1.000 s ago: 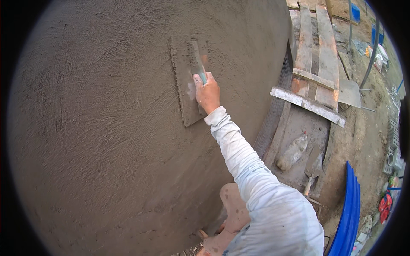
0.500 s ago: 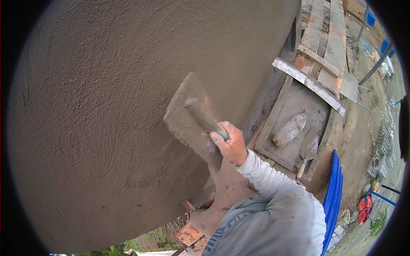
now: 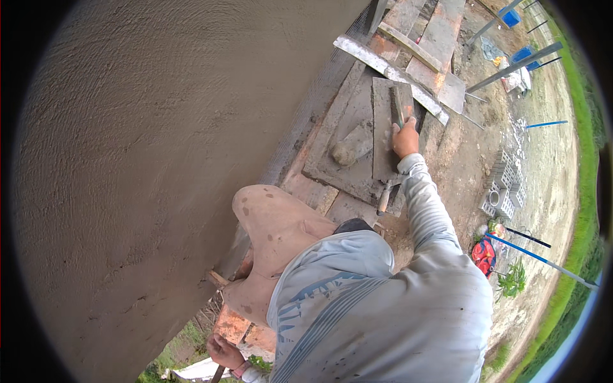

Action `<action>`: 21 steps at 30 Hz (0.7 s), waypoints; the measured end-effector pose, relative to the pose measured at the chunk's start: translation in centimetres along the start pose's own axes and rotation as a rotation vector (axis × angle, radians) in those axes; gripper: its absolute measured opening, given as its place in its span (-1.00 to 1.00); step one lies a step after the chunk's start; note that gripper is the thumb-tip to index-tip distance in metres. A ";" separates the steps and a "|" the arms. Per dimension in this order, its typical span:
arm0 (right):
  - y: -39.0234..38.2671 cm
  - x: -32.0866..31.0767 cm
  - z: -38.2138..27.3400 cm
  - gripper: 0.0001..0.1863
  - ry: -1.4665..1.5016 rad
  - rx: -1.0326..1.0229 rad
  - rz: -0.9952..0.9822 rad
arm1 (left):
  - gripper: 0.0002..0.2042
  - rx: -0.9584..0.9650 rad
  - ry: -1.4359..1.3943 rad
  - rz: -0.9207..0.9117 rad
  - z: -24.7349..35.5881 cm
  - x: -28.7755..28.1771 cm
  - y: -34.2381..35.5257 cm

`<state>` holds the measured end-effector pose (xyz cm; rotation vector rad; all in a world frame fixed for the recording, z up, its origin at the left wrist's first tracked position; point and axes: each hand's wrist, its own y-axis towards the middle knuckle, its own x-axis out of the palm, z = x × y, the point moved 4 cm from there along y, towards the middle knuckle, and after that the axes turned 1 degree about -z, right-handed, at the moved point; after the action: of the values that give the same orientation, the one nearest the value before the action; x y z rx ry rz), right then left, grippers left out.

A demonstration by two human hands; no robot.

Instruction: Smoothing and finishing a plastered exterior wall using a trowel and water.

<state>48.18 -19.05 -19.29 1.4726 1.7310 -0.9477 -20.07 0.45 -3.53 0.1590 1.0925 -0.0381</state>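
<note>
"Float (image 3: 385, 140)?"
"At the tray (image 3: 341, 177); my right fingers (image 3: 409, 126) grasp it. My left fingers (image 3: 218, 346)? Can't tell."
"Step?"
"Tray work, I judge; the next move calls for steady, level control."

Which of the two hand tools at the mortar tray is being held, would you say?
The large rectangular float, gripped by the right hand; the pale-handled trowel beside its near end is in no hand.

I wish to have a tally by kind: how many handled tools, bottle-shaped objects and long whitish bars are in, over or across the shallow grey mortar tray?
Handled tools: 2 (rectangular grey float in the right hand; pale-handled trowel)
Bottle-shaped grey object: 1
Long whitish bar: 1
Total: 4
</note>
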 end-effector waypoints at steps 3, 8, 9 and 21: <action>0.8 -1.8 5.2 -0.44 0.088 0.101 0.055 | -0.85 0.027 -0.415 -0.277 5.7 6.9 4.3; 0.4 -0.4 9.6 -0.52 -0.059 -0.088 -0.092 | -0.87 0.207 -0.518 -0.556 16.1 16.6 7.7; 0.4 0.2 10.8 -0.56 -0.074 -0.044 -0.100 | -0.85 0.256 -0.486 -0.610 18.4 19.0 7.7; 0.8 6.6 3.8 -0.66 -0.657 0.109 -0.229 | -0.81 0.315 -0.500 -0.830 23.3 22.6 4.5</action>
<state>48.18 -18.90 -26.96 0.8778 1.3785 -1.4670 11.34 2.52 -12.56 -0.0337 0.5826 -0.9491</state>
